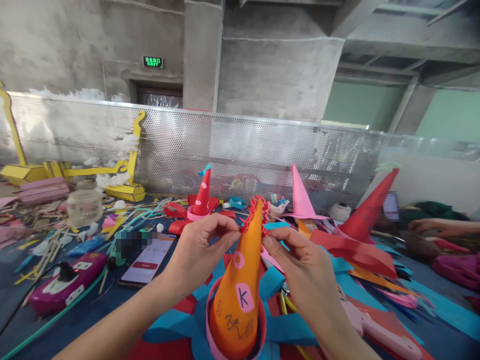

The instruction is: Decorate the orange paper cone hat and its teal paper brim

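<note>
An orange paper cone (243,270) stands upright in front of me, with a pink patch marked K and dark scribbles on it. Its base sits inside a pink ring (210,310) with blue paper strips (172,325) curling outward. A crinkled red paper strip (258,207) loops behind the cone near its tip. My left hand (204,245) pinches one end of this strip at the cone's left side. On the right side, my right hand (303,260) pinches the other end between thumb and fingers.
Left lie a phone (148,262), a purple power strip (69,285) and a glass jar (84,206). Behind stand a red cone (203,192), a pink cone (303,195) and another red cone (369,212). A pink glue gun (378,327) lies right; another person's hand (431,227) shows beyond.
</note>
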Motion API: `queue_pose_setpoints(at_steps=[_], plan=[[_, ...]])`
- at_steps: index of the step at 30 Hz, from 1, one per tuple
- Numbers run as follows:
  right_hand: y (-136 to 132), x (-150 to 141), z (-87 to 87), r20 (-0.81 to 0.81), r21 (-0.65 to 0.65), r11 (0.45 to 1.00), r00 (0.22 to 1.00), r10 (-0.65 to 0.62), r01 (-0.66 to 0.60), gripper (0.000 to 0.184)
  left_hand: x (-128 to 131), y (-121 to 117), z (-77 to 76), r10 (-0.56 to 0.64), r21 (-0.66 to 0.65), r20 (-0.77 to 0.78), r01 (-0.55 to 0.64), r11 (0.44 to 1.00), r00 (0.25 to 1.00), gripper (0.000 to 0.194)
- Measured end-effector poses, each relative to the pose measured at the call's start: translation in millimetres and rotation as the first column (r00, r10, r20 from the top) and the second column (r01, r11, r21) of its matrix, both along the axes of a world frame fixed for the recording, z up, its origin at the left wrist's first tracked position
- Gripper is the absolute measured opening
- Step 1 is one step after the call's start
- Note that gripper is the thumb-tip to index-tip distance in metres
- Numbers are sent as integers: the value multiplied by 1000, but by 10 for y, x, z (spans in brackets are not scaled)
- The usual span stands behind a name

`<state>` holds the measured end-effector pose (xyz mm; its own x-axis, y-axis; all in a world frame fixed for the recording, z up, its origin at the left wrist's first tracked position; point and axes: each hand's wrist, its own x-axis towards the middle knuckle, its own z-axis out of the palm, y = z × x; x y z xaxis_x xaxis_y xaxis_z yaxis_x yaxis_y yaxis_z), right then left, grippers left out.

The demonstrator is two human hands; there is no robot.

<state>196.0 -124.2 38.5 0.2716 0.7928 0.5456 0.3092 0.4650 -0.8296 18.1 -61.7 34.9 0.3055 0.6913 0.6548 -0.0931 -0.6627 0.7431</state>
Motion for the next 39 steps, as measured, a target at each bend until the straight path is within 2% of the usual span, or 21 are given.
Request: queue_pose_setpoints(at_steps=[9, 13, 15, 21, 28, 32, 36, 39], plan=[[18, -13, -22, -21, 30, 1000, 1000, -1, 2, 18, 5, -13, 12, 84, 92, -76, -77, 993, 994, 9], [8, 0, -29, -39, 18, 1000, 999, -7, 8, 17, 26, -41, 8, 82, 76, -42, -79, 994, 996, 8], [-1, 6, -34, -40, 5, 1000, 999, -20, 20, 17, 34, -52, 0, 41, 13, 15, -41, 999, 999, 4], [-48, -25, -70, -59, -41, 999, 998, -28, 26, 33, -7, -92, 20, -82, -171, 123, 102, 980, 989, 12], [-71, -96, -77, 1, -79, 991, 994, 106, -106, 37, -55, -50, 57, -139, -297, 240, 209, 932, 961, 15], [-81, -85, -64, -18, -71, 996, 998, 55, -56, 35, -60, -21, 34, -182, -349, 287, 279, 895, 941, 16], [-78, -59, -64, -13, -9, 999, 999, -45, 44, 31, -52, -27, 43, -224, -377, 313, 337, 863, 923, 12], [-68, -52, -55, 7, 22, 997, 997, -79, 79, 28, -49, -34, 55, -267, -412, 340, 399, 819, 901, 10]])
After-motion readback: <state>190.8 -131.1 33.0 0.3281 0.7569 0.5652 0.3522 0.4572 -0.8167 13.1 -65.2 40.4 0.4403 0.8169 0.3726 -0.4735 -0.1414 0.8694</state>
